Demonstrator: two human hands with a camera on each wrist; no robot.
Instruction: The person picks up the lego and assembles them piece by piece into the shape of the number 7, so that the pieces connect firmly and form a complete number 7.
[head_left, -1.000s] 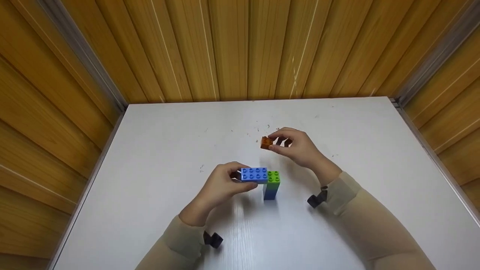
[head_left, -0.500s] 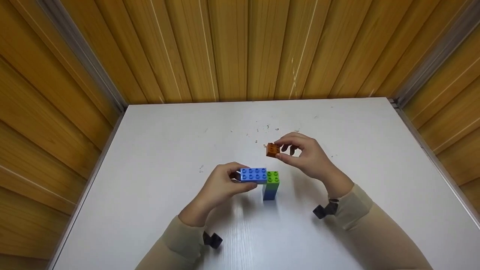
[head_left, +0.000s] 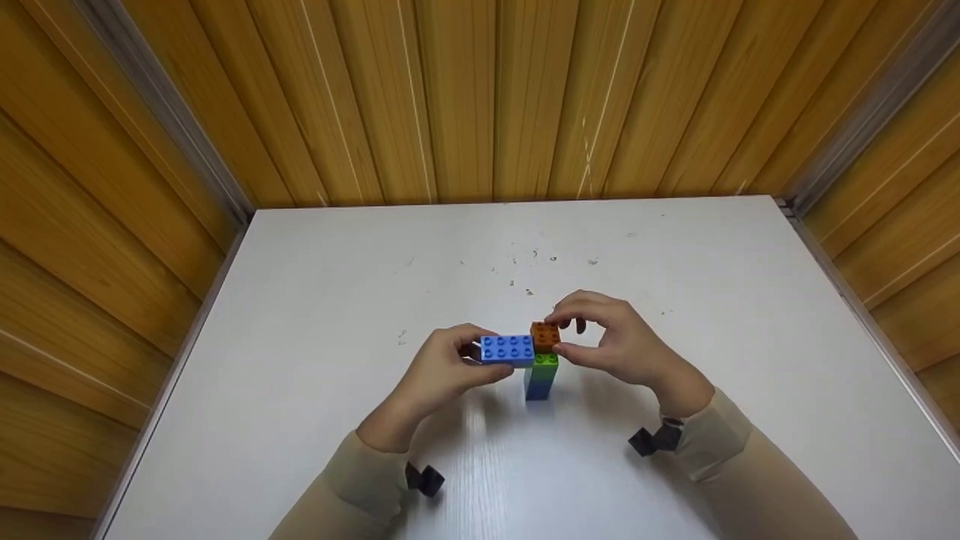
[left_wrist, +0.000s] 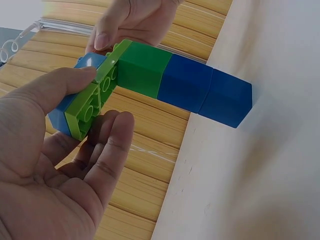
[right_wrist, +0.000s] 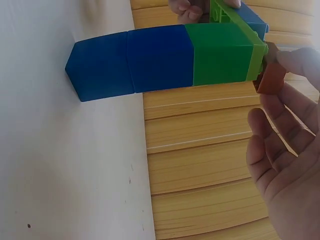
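Note:
A tower of two dark blue blocks (left_wrist: pixel 184 84) and a green block (left_wrist: pixel 144 70) stands upright on the white table (head_left: pixel 337 300). On its top lies a flat lime-green plate (left_wrist: pixel 82 114), reaching out to the left past the tower. A lighter blue brick (head_left: pixel 507 349) sits on that overhang. My left hand (head_left: pixel 442 367) grips the blue brick and plate between thumb and fingers. From the right, my right hand (head_left: pixel 626 341) pinches a small orange-brown brick (head_left: pixel 545 336), which is tilted right at the plate's studs, beside the blue brick. Its other fingers are loosely bent.
Small dark marks dot the table behind the hands. Yellow wood-look panels (head_left: pixel 465 105) rise along the back and both sides, with metal strips at the corners. A small black device (head_left: pixel 426 480) sits at the left wrist, another black device (head_left: pixel 655 439) at the right.
My right hand has brought the orange-brown brick toward me, down to the tower top, where it now covers part of the lime-green studs. The left hand has stayed in place.

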